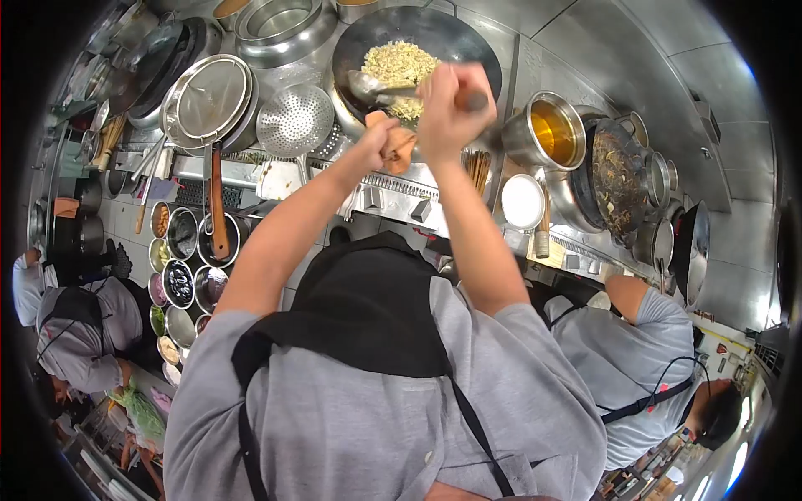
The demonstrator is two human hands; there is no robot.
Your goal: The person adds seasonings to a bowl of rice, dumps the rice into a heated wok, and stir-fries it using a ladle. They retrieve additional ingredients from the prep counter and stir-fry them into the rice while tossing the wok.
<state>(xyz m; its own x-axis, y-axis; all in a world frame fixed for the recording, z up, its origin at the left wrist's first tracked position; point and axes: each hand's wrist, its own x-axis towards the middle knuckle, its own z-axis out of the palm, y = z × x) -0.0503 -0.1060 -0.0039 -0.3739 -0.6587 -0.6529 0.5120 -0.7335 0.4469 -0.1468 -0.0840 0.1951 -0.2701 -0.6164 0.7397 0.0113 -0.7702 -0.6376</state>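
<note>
A black wok (468,42) on the stove holds a heap of yellowish fried rice (399,63). My right hand (447,104) is closed around the wooden handle of a metal ladle (368,85), whose bowl lies in the rice. At the wok's near rim, my left hand (376,144) grips an orange cloth (399,149). Both my arms reach forward from my grey shirt and black apron (368,317).
Left of the wok are a perforated skimmer (294,121), a lidded pan (209,100) and steel bowls (284,29). Seasoning bowls (180,284) stand at lower left. An oil pot (551,134) and a second dark wok (618,175) are on the right. People in grey shirts work on either side (635,359) (79,334).
</note>
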